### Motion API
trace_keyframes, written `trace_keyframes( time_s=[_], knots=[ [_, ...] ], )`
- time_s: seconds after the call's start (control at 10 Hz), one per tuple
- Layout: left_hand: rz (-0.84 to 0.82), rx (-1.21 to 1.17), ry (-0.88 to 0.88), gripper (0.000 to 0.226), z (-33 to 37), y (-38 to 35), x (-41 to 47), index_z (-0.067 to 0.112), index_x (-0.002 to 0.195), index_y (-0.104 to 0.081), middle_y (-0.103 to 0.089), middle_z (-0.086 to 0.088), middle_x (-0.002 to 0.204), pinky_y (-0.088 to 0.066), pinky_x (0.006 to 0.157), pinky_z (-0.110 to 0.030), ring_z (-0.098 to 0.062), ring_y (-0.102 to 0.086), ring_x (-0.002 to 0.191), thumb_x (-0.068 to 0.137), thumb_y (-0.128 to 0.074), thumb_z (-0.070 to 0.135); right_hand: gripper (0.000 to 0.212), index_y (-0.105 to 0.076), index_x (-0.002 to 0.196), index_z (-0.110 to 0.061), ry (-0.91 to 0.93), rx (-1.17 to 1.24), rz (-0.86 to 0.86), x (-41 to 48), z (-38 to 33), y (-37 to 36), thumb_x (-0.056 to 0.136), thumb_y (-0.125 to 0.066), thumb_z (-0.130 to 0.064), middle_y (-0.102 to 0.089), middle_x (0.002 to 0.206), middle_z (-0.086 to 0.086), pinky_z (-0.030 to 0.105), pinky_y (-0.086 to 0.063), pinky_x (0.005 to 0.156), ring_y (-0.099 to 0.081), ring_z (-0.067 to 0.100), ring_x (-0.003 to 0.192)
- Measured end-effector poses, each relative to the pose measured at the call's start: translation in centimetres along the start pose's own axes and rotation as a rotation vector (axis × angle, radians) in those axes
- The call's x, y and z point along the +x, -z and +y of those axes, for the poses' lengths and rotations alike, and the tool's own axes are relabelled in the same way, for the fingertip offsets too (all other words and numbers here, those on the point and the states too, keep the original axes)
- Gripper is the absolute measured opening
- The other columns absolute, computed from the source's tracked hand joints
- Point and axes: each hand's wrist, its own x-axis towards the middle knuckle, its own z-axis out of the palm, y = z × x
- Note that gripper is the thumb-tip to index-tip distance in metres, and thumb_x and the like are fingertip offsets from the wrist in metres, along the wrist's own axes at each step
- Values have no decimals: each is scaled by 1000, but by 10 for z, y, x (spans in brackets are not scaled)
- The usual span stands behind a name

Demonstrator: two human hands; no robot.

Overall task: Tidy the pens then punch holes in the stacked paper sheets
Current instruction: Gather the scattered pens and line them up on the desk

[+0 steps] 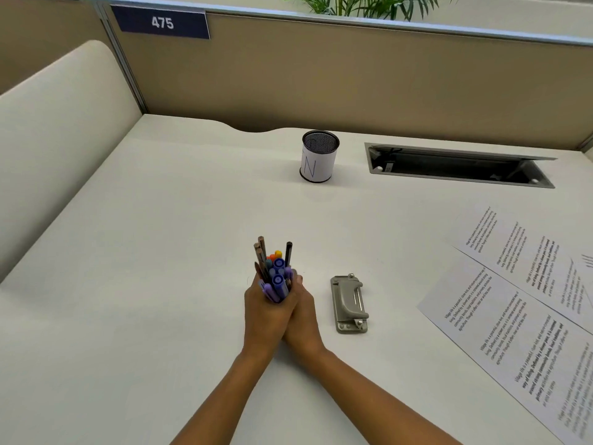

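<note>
Both hands clasp one upright bundle of pens and pencils (pixel 275 266) at the near middle of the white desk (pixel 160 252). My left hand (pixel 261 311) wraps its left side and my right hand (pixel 303 311) wraps its right side, with the tips sticking up above the fingers. A black mesh pen cup (pixel 319 156) with a white paper label stands empty farther back. A grey hole punch (pixel 349 303) lies just right of my right hand. Printed paper sheets (pixel 510 319) lie spread at the desk's right side.
An open cable tray recess (pixel 459 165) is cut into the desk at the back right. A tan partition wall (pixel 321 75) with a "475" sign (pixel 162 22) closes the back. A cream curved panel (pixel 54 123) borders the left.
</note>
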Motion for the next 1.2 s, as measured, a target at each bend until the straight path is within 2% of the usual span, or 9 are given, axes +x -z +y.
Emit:
trace_keyframes(
  time_s=[0.1,0.2,0.3,0.4,0.5,0.6,0.7,0.9,1.2],
  knots=[
    [89,41,-3,22,12,3,0,24,100,-59,-68,14,83,-53,70,-15,-4,-67,79,81,-70,21,39,-45,123,-34,160,-153,-17,-4,3,6,88,-56,-47,-52,116,1,32,-50,93,-55,18,112],
    [160,69,-29,27,26,18,7,18,102,-61,-69,9,77,-55,61,-22,-9,-69,69,80,-71,30,58,-31,137,-26,288,-247,-91,-9,6,7,86,-59,-33,-40,130,3,31,-40,105,-43,21,124],
    [300,227,-21,23,39,63,30,17,93,-56,-66,2,72,-54,57,-32,-22,-66,62,80,-68,32,61,-28,140,-15,291,-327,-135,-17,9,8,90,-55,-38,-33,138,0,31,-34,108,-39,19,127],
    [322,472,85,23,38,95,43,18,93,-52,-64,-3,77,-49,60,-35,-28,-63,66,81,-62,35,53,-32,137,-17,220,-335,-90,-15,9,7,92,-50,-39,-36,135,-2,33,-35,107,-41,17,124],
    [302,894,238,40,25,127,45,4,100,-48,-62,-15,87,-40,61,-35,-33,-55,70,86,-61,39,45,-37,131,-19,160,-346,-64,-12,9,6,92,-46,-40,-39,130,-2,34,-36,105,-41,15,121],
    [301,1018,276,44,13,135,43,-1,102,-47,-62,-22,93,-39,63,-37,-37,-54,75,86,-62,37,40,-38,128,-21,157,-367,-66,-11,12,6,92,-45,-40,-40,127,-3,32,-37,104,-41,13,119],
    [311,1104,255,53,1,135,42,-4,103,-48,-59,-24,100,-37,63,-39,-42,-59,85,83,-64,42,36,-40,124,-22,160,-397,-73,-10,14,6,93,-45,-38,-41,123,-5,29,-37,102,-41,12,117],
    [375,1197,112,60,-9,128,38,-3,100,-51,-51,-23,100,-36,56,-40,-39,-50,91,78,-66,51,32,-40,122,-24,154,-407,-74,-9,16,5,93,-45,-37,-41,121,-8,23,-36,100,-40,10,116],
    [423,1224,119,78,-16,121,35,-4,102,-51,-52,-27,98,-41,65,-46,-41,-51,87,68,-66,64,28,-42,120,-22,147,-405,-59,-9,16,5,94,-47,-30,-42,119,-10,23,-36,99,-41,10,114]
  ],
)
